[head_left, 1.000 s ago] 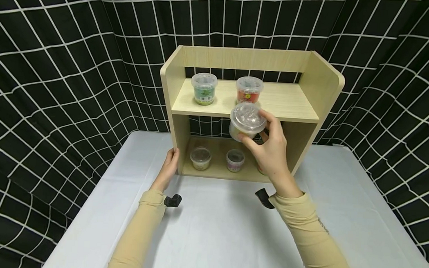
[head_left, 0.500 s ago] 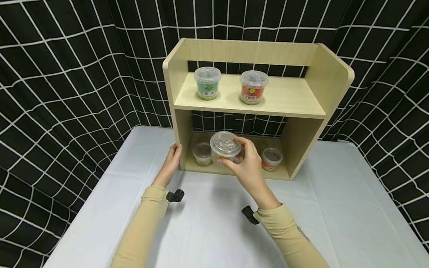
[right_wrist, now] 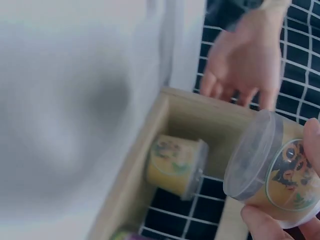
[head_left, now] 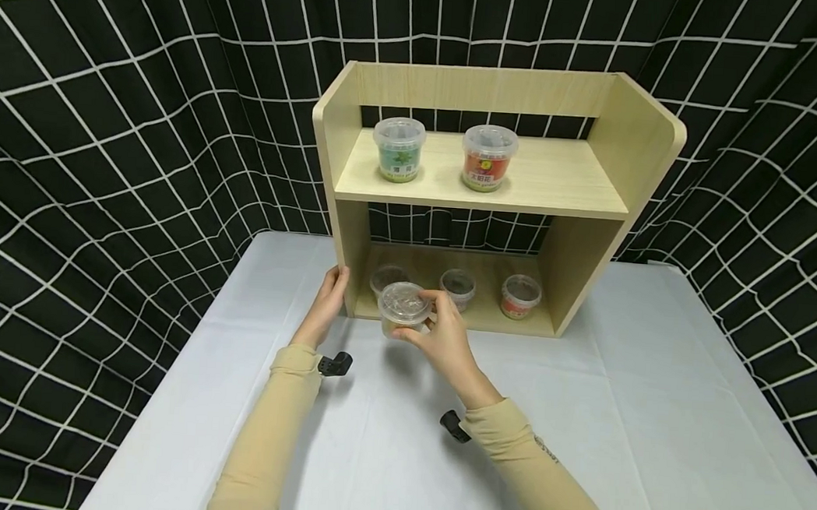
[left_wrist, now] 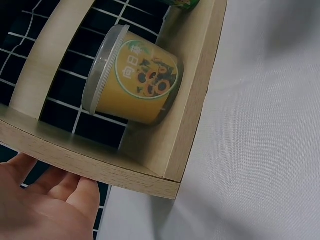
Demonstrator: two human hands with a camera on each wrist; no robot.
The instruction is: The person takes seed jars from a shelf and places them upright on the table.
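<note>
In the head view, my right hand (head_left: 443,339) holds a clear-lidded plastic tub (head_left: 405,305) between thumb and fingers, in front of the lower shelf's left end. The right wrist view shows the held tub (right_wrist: 285,175) with a yellow sunflower label, tilted on its side in that view. Partly hidden behind it on the lower shelf stands another lidded tub (head_left: 385,273); the left wrist view shows a sunflower label on this shelf tub (left_wrist: 142,80) as well. My left hand (head_left: 323,308) rests its fingers against the outer left side panel of the wooden shelf unit (head_left: 561,175).
On the lower shelf are a middle tub (head_left: 458,285) and a red-labelled tub (head_left: 521,297). The upper board bears a green-labelled tub (head_left: 398,153) and a red-labelled tub (head_left: 487,162). White cloth (head_left: 653,395) covers the table; black gridded curtains (head_left: 141,153) surround it.
My right hand has carried the tub down and to the left, from before the upper board's edge to the lower shelf's front left. My left hand stays at the side panel.
</note>
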